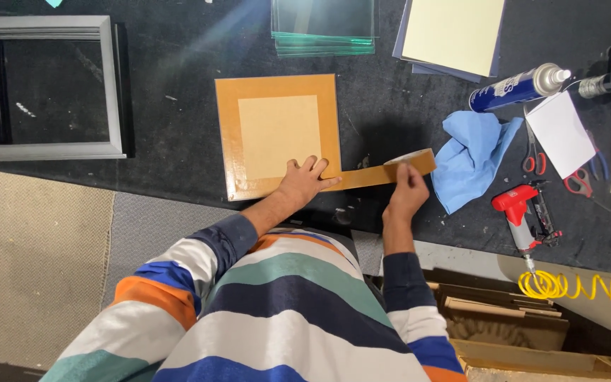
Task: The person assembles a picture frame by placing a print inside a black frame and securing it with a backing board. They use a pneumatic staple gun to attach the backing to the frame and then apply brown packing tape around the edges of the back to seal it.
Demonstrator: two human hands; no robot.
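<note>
Picture-framing workshop: grey frame (45, 88), glass panes (324, 28), red staple gun (525, 216).

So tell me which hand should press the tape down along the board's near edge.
Probably the left hand: it lies flat on the board where the tape begins. The right hand holds the roll, off the board.

Square brown backing board (277, 134) at table (178, 49) centre; grey picture frame (47, 88) far left; blue cloth (472, 159) right, red staple gun (525, 212) nearer; glass panes (323, 28) beyond the board.
</note>
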